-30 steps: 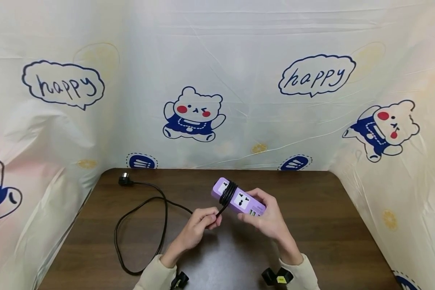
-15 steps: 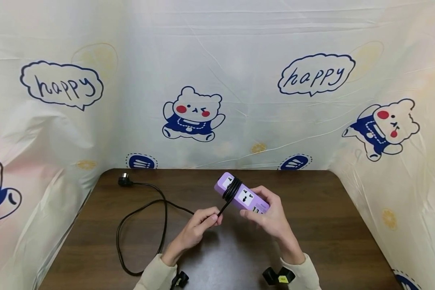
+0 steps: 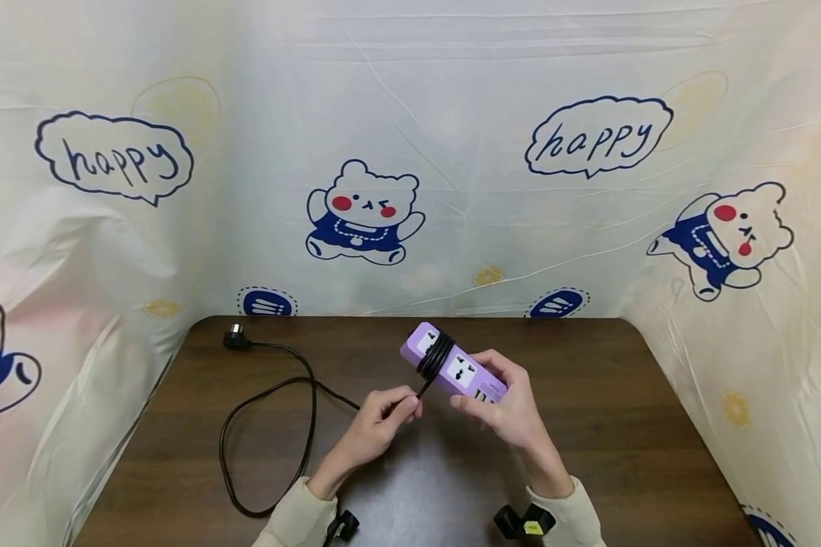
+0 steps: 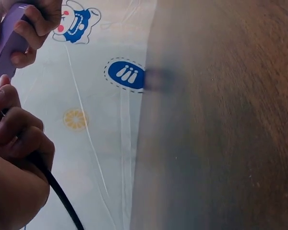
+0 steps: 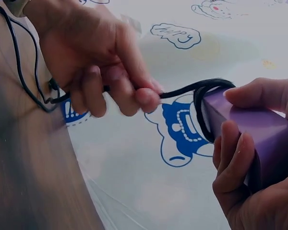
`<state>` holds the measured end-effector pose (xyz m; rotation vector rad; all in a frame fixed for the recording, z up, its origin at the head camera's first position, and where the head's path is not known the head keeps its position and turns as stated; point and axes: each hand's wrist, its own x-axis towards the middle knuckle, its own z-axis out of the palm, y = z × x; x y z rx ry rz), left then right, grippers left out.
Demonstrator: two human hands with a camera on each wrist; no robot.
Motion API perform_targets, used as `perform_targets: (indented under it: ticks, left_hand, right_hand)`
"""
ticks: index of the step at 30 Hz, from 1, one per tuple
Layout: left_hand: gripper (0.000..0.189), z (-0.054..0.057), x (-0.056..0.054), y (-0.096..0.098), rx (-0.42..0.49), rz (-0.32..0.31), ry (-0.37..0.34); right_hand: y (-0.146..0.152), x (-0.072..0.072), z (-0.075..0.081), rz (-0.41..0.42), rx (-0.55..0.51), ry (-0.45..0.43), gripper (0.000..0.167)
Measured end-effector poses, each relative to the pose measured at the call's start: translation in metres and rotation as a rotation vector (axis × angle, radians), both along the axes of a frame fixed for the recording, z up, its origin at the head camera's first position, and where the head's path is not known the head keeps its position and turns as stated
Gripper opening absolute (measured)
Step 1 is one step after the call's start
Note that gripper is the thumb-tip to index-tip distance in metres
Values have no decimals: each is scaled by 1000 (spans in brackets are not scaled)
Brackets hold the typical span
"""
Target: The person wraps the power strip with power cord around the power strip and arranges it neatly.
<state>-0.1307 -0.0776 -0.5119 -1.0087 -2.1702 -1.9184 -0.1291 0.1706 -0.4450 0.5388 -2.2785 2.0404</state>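
left hand (image 3: 372,429) pinches cord (image 3: 435,355); right hand (image 3: 515,406) grips strip (image 3: 461,370), hiding its end. plug (image 3: 236,337) on table (image 3: 629,433), curtain (image 3: 479,137) behind.

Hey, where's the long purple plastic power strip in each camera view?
Head: the long purple plastic power strip sits just right of centre, in the lower half.
Left wrist: upper-left corner, cut off by the left edge.
Right wrist: right side, around mid-height, partly covered.
Shared landmark: the person's bare right hand, gripping it in all three.
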Motion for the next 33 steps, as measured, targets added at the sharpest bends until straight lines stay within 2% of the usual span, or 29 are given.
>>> perform_targets:
  ticks: [4,7,14,18,20,22,27,30,33]
  left_hand:
    - [29,-3,-1,0,-31,56,-16]
    - [27,-3,-1,-1,-36,76,-20]
    - [26,-4,-4,-8,-79,79,25]
    - [25,-7,-4,-10,-113,76,17]
    - [27,-8,-5,-11,-140,95,15]
    - [31,-9,-6,-11,-165,142,24]
    - [43,-8,-6,-16,-242,336,69]
    - [48,-5,-6,-19,-344,458,61]
    - [55,-2,-6,-22,-478,547,12]
  right_hand:
    - [-2,1,0,39,-10,20,44]
    - [-4,2,-1,70,-11,33,43]
    - [-8,1,-2,109,44,102,44]
    - [-5,-1,-2,154,82,131,45]
    - [-2,-2,-1,184,89,147,45]
    - [0,-4,0,208,89,154,45]
    - [4,-5,2,237,91,149,46]
    - [6,-5,2,233,94,147,46]
    - [8,-5,0,220,97,144,46]
